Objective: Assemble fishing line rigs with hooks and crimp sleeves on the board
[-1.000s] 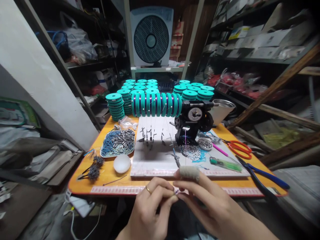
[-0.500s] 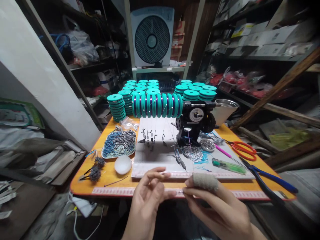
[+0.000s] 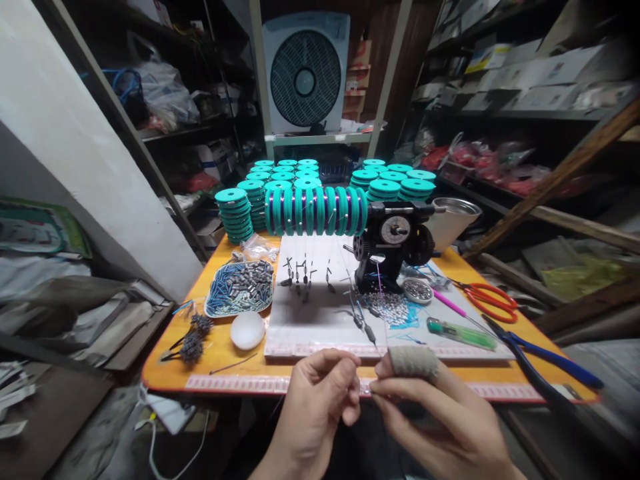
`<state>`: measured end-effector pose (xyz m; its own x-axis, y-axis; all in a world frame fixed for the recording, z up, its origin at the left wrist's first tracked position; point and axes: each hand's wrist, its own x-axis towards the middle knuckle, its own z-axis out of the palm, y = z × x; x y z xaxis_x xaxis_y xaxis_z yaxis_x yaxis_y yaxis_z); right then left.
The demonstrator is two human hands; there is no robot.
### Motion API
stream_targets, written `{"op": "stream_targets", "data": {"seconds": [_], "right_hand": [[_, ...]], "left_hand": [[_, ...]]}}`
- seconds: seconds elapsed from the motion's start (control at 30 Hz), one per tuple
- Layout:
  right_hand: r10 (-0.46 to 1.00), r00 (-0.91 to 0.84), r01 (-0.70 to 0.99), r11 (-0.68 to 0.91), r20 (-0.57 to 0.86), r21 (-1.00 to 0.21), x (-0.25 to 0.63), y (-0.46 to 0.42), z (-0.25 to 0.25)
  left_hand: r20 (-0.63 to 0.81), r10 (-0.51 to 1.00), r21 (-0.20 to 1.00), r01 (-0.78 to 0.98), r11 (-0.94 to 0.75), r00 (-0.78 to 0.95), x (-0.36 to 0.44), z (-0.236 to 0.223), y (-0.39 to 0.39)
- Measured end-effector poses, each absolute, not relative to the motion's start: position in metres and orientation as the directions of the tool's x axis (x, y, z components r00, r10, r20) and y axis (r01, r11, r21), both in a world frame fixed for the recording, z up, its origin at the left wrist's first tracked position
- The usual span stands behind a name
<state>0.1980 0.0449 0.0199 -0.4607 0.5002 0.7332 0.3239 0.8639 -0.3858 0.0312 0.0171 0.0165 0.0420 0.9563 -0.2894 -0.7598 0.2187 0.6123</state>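
Observation:
My left hand (image 3: 320, 407) is closed above the table's front edge, thumb pressed on curled fingers; whatever it pinches is too fine to make out. Beside it, my right hand (image 3: 435, 413) has a grey cloth wrap (image 3: 414, 363) on one finger and pinches a thin purple fishing line. The line (image 3: 379, 279) runs up to the black hand-cranked winder (image 3: 387, 240). Just beyond the fingertips hang dark sinkers (image 3: 369, 333). A row of teal line spools (image 3: 315, 211) sits on the winder's shaft, with small rigs (image 3: 299, 277) dangling below.
On the left are a tray (image 3: 239, 313) of sinkers and tubes and a white dome (image 3: 247, 331). To the right lie silver beads (image 3: 393, 308), a green cutter (image 3: 460, 333), orange scissors (image 3: 493, 303) and blue-handled pliers (image 3: 555, 367). Stacked teal spools (image 3: 233, 213) stand behind.
My left hand has gone from loosely spread fingers to a closed pinch and moved slightly right, nearer my right hand. My right hand keeps its pinch almost in place.

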Motion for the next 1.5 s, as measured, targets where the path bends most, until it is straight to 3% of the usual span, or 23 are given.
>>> {"op": "stream_targets", "data": {"seconds": [0.13, 0.27, 0.37, 0.73, 1.5], "right_hand": [[0.519, -0.459, 0.304, 0.855, 0.721, -0.421, 0.194, 0.046, 0.025], [0.584, -0.428, 0.278, 0.811, 0.69, -0.514, 0.192, 0.046, 0.028], [0.657, -0.354, 0.304, 0.754, 0.666, -0.582, 0.191, 0.046, 0.028], [0.703, -0.338, 0.293, 0.71, 0.625, -0.64, 0.19, 0.044, 0.032], [0.694, -0.352, 0.298, 0.719, 0.628, -0.628, 0.184, 0.043, 0.038]], "left_hand": [[-0.246, 0.969, 0.701, -0.684, 0.2, 0.031, 0.03, 0.011, 0.017], [-0.051, 0.999, 0.865, -0.5, 0.037, -0.014, 0.025, 0.005, 0.016], [0.058, 0.998, 0.916, -0.396, -0.058, -0.014, 0.023, 0.001, 0.015], [0.064, 0.998, 0.948, -0.313, -0.061, 0.0, 0.026, 0.001, 0.01], [0.029, 0.999, 0.899, -0.436, -0.045, -0.043, 0.031, -0.001, 0.008]]}}
